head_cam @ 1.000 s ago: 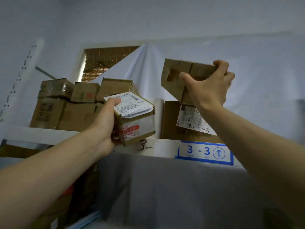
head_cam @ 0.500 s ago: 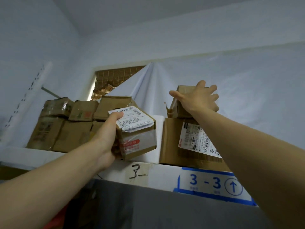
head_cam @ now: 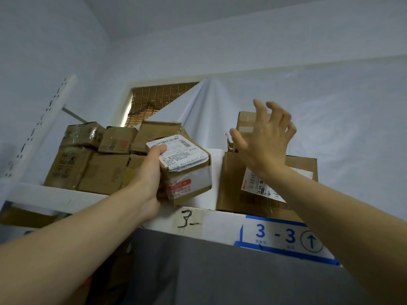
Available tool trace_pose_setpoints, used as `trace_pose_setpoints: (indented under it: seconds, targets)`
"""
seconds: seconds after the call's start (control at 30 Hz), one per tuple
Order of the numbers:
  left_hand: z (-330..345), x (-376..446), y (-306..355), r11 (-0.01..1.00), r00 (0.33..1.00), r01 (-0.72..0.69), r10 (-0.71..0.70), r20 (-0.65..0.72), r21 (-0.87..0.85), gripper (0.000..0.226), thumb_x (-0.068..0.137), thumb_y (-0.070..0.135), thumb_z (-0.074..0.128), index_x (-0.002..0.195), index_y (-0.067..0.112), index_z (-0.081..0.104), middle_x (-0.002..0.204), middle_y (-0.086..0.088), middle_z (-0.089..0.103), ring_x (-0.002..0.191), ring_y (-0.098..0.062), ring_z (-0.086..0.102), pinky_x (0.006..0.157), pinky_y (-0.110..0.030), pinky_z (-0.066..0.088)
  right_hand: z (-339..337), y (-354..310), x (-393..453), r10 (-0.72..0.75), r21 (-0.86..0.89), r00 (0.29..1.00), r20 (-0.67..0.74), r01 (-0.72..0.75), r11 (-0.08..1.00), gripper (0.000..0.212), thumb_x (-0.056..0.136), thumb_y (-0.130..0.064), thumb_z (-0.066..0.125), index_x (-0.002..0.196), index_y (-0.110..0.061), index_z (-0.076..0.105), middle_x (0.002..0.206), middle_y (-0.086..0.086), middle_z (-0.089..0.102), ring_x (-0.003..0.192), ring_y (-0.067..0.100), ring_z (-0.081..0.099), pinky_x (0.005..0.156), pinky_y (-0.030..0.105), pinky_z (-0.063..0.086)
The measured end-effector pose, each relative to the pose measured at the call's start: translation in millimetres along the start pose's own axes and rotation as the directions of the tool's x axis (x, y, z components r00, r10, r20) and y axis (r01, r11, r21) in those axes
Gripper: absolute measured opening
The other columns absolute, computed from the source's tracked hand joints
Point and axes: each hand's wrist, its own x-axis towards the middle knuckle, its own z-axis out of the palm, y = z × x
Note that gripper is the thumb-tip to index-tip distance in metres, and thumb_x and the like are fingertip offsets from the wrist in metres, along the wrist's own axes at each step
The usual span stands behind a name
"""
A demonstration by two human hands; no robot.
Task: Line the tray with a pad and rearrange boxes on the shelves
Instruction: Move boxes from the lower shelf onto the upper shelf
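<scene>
Holding a small box (head_cam: pixel 186 170) in front of the top shelf (head_cam: pixel 55 195), the left hand (head_cam: pixel 149 186) is clamping it with the thumb on the label on top and the fingers hidden underneath. The box is hanging just before the shelf edge, in front of a white block (head_cam: pixel 214 172) that is standing between the stack (head_cam: pixel 97 159) on the left and a big carton (head_cam: pixel 233 183) on the right.

The right hand (head_cam: pixel 264 144) is hanging open, fingers spread and curled, gripping nothing. It is hovering just in front of a top box (head_cam: pixel 244 122) that is resting on the big carton; whether the palm is touching the box is not clear.

The step in hand looks like rearranging boxes on this shelf; no tray or pad is showing here. The top box appears placed, so the next move probably calls for finding a spot for the small box. That is looking tight: the stack is filling the left side two layers high, and the white block and big carton are taking up the middle. Free room seems to lie on top of the white block or the carton, which calls for lifting the box higher and setting it flat so it is not tipping off the edge.

A blue label (head_cam: pixel 286 237) reading 3-3 is sticking on the shelf front, and a white sheet (head_cam: pixel 330 128) is covering the wall behind.
</scene>
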Motion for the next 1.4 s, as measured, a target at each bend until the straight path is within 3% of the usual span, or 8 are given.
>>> trace_pose_setpoints:
  seconds: [0.13, 0.27, 0.33, 0.5, 0.63, 0.83, 1.03, 1.4]
  targets:
    - [-0.5, 1.3, 1.2, 1.000, 1.000, 0.002, -0.002, -0.001, 0.008, 0.033, 0.093, 0.052, 0.055, 0.104, 0.025, 0.072, 0.093, -0.007, 0.079, 0.091, -0.029, 0.073, 0.077, -0.041, 0.058, -22.9, -25.4, -37.4, -0.562, 0.253, 0.826, 0.026, 0.539, 0.803, 0.075, 0.081, -0.067, 0.056, 0.141, -0.025, 0.036, 0.142, 0.013, 0.042, 0.131, 0.031, 0.040, 0.106, 0.048, 0.039]
    - [-0.2, 1.1, 0.2, 0.999, 1.000, 0.009, -0.009, 0.002, 0.032, 0.039, 0.090, 0.057, 0.054, 0.107, 0.028, 0.073, 0.100, -0.009, 0.078, 0.098, -0.031, 0.071, 0.092, -0.050, 0.055, -30.3, -34.9, -61.0, -0.769, 0.184, 0.601, 0.219, 0.748, 0.637, 0.094, 0.074, -0.072, 0.066, 0.147, -0.029, 0.027, 0.150, 0.011, 0.038, 0.138, 0.029, 0.036, 0.106, 0.046, 0.040]
    - [1.0, -0.4, -0.1, 0.999, 1.000, 0.019, -0.019, 0.013, 0.042, 0.041, 0.090, 0.059, 0.053, 0.108, 0.028, 0.074, 0.102, -0.009, 0.077, 0.101, -0.030, 0.070, 0.095, -0.049, 0.054, -27.6, -32.2, -64.1, -0.798, 0.090, 0.562, 0.216, 0.803, 0.589, 0.094, 0.075, -0.063, 0.073, 0.147, -0.026, 0.026, 0.149, 0.012, 0.038, 0.137, 0.031, 0.036, 0.103, 0.048, 0.044]
    - [4.7, -8.5, 0.1, 0.998, 0.996, 0.005, -0.011, 0.091, 0.066, 0.044, 0.093, 0.062, 0.046, 0.104, 0.029, 0.073, 0.103, -0.010, 0.076, 0.100, -0.029, 0.070, 0.091, -0.048, 0.056, -23.0, -37.2, -65.9, -0.818, 0.025, 0.566, 0.098, 0.821, 0.571, 0.084, 0.077, -0.036, 0.074, 0.144, -0.020, 0.027, 0.141, 0.014, 0.033, 0.131, 0.035, 0.036, 0.101, 0.050, 0.044]
    - [-5.0, -8.8, 3.0, 0.965, 0.989, -0.139, 0.122, 0.090, 0.224, 0.054, 0.098, 0.065, 0.029, 0.097, 0.026, 0.068, 0.104, -0.007, 0.072, 0.101, -0.024, 0.067, 0.090, -0.041, 0.052, -18.2, -47.0, -53.1, -0.696, 0.074, 0.717, 0.036, 0.693, 0.718, 0.096, 0.063, -0.025, 0.085, 0.140, -0.021, 0.027, 0.137, 0.010, 0.029, 0.128, 0.034, 0.030, 0.094, 0.046, 0.048]
    - [-47.1, 18.8, -21.9, 0.632, 0.954, -0.297, 0.225, 0.197, 0.715, 0.019, 0.100, 0.030, 0.055, 0.104, 0.023, 0.072, 0.099, 0.013, 0.062, 0.093, -0.003, 0.055, 0.070, -0.017, 0.038, -4.2, -58.2, -17.6, -0.401, 0.031, 0.911, 0.097, 0.400, 0.916, 0.101, 0.064, -0.025, 0.088, 0.145, -0.024, 0.029, 0.138, 0.013, 0.030, 0.129, 0.034, 0.027, 0.072, 0.042, 0.059]
    - [-63.8, 33.8, -33.1, 0.470, 0.971, -0.239, 0.123, 0.205, 0.850, 0.030, 0.091, 0.044, 0.064, 0.081, 0.021, 0.079, 0.088, 0.000, 0.074, 0.087, -0.015, 0.067, 0.085, -0.046, 0.059, 26.7, -63.8, 6.5, -0.271, -0.080, 0.937, 0.222, 0.295, 0.952, 0.097, 0.071, -0.030, 0.084, 0.150, -0.027, 0.028, 0.141, 0.008, 0.038, 0.134, 0.031, 0.025, 0.080, 0.043, 0.053]
    - [-74.7, 49.9, -43.1, 0.338, 0.938, -0.310, 0.261, 0.228, 0.889, 0.034, 0.088, 0.057, 0.061, 0.078, 0.030, 0.078, 0.085, 0.017, 0.073, 0.084, -0.005, 0.062, 0.074, -0.030, 0.050, 72.3, -62.5, 16.3, -0.194, -0.083, 0.895, 0.401, 0.247, 0.966, 0.066, 0.088, -0.036, 0.067, 0.147, -0.029, 0.037, 0.155, 0.006, 0.025, 0.144, 0.032, 0.013, 0.091, 0.048, 0.047]
